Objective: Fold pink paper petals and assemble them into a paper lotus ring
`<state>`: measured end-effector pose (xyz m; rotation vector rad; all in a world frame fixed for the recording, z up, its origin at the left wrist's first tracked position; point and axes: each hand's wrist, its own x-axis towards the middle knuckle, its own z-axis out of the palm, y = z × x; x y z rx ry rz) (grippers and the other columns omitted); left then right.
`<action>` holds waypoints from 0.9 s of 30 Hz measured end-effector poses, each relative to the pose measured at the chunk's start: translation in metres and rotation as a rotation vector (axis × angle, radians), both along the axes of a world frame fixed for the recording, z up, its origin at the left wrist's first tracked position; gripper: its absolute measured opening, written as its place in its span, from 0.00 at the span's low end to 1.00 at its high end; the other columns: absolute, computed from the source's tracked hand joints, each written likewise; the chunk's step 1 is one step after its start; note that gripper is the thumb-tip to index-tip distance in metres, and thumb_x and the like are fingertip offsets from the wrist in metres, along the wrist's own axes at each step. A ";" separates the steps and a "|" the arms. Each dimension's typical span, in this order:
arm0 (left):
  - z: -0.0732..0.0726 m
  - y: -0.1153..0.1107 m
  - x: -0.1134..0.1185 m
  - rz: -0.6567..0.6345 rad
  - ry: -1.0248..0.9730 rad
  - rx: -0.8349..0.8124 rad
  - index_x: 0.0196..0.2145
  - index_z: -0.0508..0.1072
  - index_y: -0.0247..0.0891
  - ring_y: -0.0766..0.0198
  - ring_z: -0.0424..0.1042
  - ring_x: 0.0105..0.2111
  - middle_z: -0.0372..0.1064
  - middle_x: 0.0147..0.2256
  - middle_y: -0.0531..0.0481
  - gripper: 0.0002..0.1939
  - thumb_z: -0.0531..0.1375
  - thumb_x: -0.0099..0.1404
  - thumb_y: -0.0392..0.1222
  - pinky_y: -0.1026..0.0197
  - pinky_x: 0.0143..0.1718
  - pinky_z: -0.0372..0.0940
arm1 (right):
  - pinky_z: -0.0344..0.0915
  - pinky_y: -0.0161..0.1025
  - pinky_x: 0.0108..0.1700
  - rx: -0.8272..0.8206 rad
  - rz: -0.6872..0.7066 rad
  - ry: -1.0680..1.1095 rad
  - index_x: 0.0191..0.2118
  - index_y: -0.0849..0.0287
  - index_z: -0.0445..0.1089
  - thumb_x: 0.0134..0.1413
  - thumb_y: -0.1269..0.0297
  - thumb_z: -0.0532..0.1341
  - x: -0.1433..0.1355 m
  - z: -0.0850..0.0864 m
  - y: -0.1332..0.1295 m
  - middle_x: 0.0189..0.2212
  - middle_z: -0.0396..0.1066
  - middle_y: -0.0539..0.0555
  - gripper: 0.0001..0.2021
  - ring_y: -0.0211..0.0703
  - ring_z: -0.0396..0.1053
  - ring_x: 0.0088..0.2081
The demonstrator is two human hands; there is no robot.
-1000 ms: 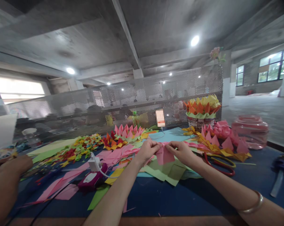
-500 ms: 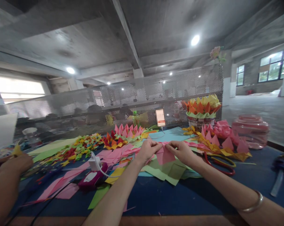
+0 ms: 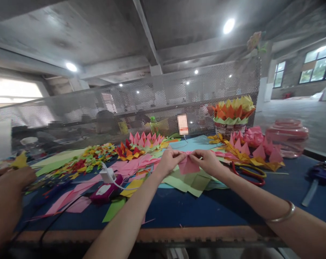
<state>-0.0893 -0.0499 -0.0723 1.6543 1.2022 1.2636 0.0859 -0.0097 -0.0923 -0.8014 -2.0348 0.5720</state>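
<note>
Both my hands pinch the top edge of a pink paper square [image 3: 189, 166], which hangs down between them. My left hand [image 3: 170, 160] grips its upper left part, and my right hand [image 3: 206, 162] grips the upper right, fingertips almost touching. Below the pink sheet lie light green paper squares [image 3: 179, 181] on the blue table cover [image 3: 184, 212]. Pink paper strips [image 3: 133, 165] spread to the left of my left hand. Scissors with red and yellow handles [image 3: 249, 174] rest by my right forearm.
Folded pink points [image 3: 146, 139] and a basket of orange and yellow paper petals [image 3: 231, 117] stand behind. A pink jar [image 3: 287, 138] and glue gun [image 3: 319, 178] are right. A purple power block [image 3: 106, 190] with cable lies left; another person's hand [image 3: 17, 178] holds yellow paper.
The view has tilted down, so the table's front edge shows more. My hands keep their pinch on the pink paper, whose lower part appears tilted up a little more.
</note>
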 end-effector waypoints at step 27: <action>0.001 -0.001 0.005 -0.005 0.284 0.276 0.25 0.69 0.33 0.69 0.61 0.25 0.63 0.23 0.52 0.13 0.54 0.60 0.45 0.68 0.27 0.55 | 0.58 0.32 0.27 -0.005 0.013 0.065 0.29 0.60 0.69 0.56 0.53 0.52 -0.002 0.004 -0.007 0.24 0.69 0.51 0.16 0.38 0.64 0.28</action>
